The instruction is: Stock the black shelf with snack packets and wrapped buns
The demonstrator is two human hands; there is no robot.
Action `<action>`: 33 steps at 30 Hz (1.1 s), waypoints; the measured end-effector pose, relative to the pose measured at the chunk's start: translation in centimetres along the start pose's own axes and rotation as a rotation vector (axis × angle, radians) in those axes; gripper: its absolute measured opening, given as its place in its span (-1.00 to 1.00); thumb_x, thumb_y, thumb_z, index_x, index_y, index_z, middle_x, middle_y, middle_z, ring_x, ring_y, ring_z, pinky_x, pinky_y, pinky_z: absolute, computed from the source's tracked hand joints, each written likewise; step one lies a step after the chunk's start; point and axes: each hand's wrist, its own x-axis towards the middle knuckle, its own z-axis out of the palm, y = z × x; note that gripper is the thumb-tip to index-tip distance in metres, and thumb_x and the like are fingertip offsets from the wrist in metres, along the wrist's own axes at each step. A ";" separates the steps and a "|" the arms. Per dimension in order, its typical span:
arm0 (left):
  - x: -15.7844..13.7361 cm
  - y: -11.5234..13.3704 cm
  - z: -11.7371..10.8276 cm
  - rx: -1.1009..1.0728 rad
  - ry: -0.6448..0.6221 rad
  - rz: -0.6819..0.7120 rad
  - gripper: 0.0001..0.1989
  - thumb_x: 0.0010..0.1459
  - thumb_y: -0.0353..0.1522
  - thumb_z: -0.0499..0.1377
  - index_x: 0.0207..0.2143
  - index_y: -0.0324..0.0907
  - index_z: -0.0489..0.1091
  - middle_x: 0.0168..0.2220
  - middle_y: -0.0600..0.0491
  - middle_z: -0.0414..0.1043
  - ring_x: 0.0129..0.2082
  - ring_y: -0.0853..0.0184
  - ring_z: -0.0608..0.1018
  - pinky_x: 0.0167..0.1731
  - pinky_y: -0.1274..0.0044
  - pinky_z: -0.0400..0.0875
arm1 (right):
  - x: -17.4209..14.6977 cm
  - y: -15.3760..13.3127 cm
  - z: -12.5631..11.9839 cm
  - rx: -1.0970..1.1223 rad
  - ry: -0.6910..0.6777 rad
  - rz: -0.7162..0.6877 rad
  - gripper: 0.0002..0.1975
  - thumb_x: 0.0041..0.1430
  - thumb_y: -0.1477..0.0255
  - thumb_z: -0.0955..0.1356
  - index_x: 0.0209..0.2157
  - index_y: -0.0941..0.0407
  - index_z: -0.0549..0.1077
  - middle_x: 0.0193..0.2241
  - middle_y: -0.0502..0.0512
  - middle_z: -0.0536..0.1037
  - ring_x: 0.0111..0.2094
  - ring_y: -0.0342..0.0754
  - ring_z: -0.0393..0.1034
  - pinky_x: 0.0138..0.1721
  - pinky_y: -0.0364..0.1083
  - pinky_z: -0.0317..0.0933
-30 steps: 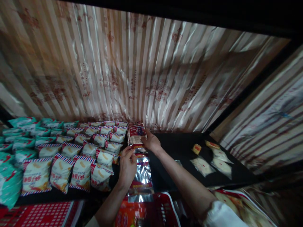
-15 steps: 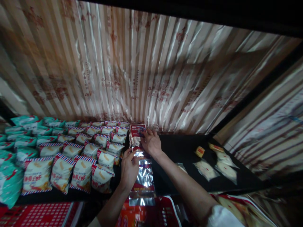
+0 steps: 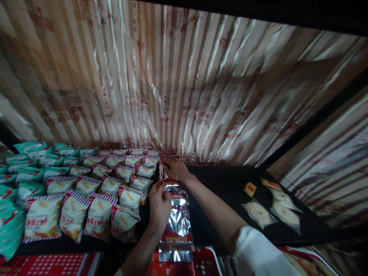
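Note:
A column of red and silver foil packets [image 3: 176, 222] runs from the back of the black shelf out over its front edge. My left hand [image 3: 159, 203] is closed at the column's left side, its thumb and fingertips on a packet's edge. Farther back, my right hand [image 3: 176, 169] lies flat, fingers stretched out, over a red packet [image 3: 169, 154] at the far end; its palm hides much of that packet. Directly left of the column stand rows of white snack bags [image 3: 97, 216] with red and blue striped edges.
Teal snack bags [image 3: 31, 174] fill the far left of the shelf [image 3: 214, 191]. To the right lie a small yellow packet [image 3: 249, 189] and clear-wrapped pale items [image 3: 259, 213]. Red baskets [image 3: 57, 264] sit below the front edge. A striped foil sheet [image 3: 184, 84] hangs behind.
My right hand has shifted slightly forward and left, flattening over the far red packet. My left hand stays at the column's edge. The view has shifted slightly.

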 end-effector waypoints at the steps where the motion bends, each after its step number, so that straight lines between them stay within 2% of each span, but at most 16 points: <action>1: 0.0 -0.1 0.1 -0.003 0.006 0.003 -0.68 0.03 -0.50 0.01 -0.23 -0.19 0.49 -0.11 -0.07 0.41 -0.11 0.24 0.49 -0.03 0.34 0.40 | 0.1 0.0 -0.1 -0.010 -0.002 -0.006 -0.64 0.24 0.27 0.18 -0.02 0.05 0.42 0.06 0.09 0.42 0.12 0.00 0.20 0.14 0.02 -0.02; 5: 0.0 -0.2 0.3 -0.014 0.015 0.033 -0.68 0.03 -0.50 0.01 -0.20 -0.18 0.47 -0.08 -0.08 0.40 -0.09 0.23 0.48 -0.01 0.31 0.38 | 0.7 -0.2 -0.5 -0.042 -0.037 -0.002 -0.66 0.23 0.27 0.17 -0.09 0.04 0.45 -0.02 0.09 0.49 0.04 0.00 0.29 0.05 -0.02 0.10; 10: 0.0 -0.6 0.7 -0.029 0.013 0.018 -0.67 0.05 -0.48 0.01 -0.16 -0.19 0.45 -0.07 -0.09 0.37 -0.06 0.23 0.46 0.01 0.33 0.37 | 1.3 -0.4 -0.8 -0.082 -0.081 -0.001 -0.67 0.20 0.26 0.19 -0.14 0.04 0.48 -0.08 0.11 0.52 -0.01 0.03 0.34 -0.01 -0.02 0.15; 19: 0.1 -0.5 1.2 -0.022 0.043 0.003 -0.67 0.03 -0.49 0.01 -0.17 -0.22 0.46 -0.10 -0.09 0.38 -0.08 0.24 0.47 0.01 0.36 0.37 | 1.9 -0.4 -0.6 -0.146 -0.100 -0.004 -0.65 0.20 0.25 0.18 -0.15 0.03 0.49 -0.09 0.12 0.53 -0.02 0.07 0.33 -0.01 0.02 0.14; 27: 0.6 -1.2 1.5 -0.028 0.070 0.034 -0.68 0.04 -0.47 0.02 -0.18 -0.19 0.46 -0.12 -0.07 0.38 -0.08 0.24 0.46 0.00 0.36 0.38 | 2.5 -0.4 0.0 -0.154 -0.113 0.005 -0.64 0.19 0.23 0.18 -0.08 -0.04 0.47 0.02 0.06 0.45 0.07 0.15 0.22 0.04 0.13 0.06; 30: 0.5 -1.4 1.4 -0.035 0.069 0.029 -0.68 0.03 -0.48 0.02 -0.17 -0.21 0.45 -0.12 -0.08 0.37 -0.09 0.25 0.47 -0.03 0.38 0.41 | 2.4 -0.5 0.0 -0.143 -0.098 0.017 -0.65 0.19 0.22 0.18 -0.10 -0.04 0.48 0.01 0.04 0.46 0.07 0.14 0.22 0.05 0.11 0.05; 33: 0.1 -1.4 1.3 -0.021 0.063 0.041 -0.67 0.03 -0.48 0.02 -0.15 -0.20 0.44 -0.11 -0.08 0.36 -0.07 0.24 0.46 -0.01 0.35 0.39 | 2.1 -0.5 -0.3 -0.097 -0.042 0.017 -0.67 0.20 0.21 0.20 -0.15 -0.01 0.50 -0.08 0.05 0.52 0.00 0.05 0.30 0.04 0.02 0.08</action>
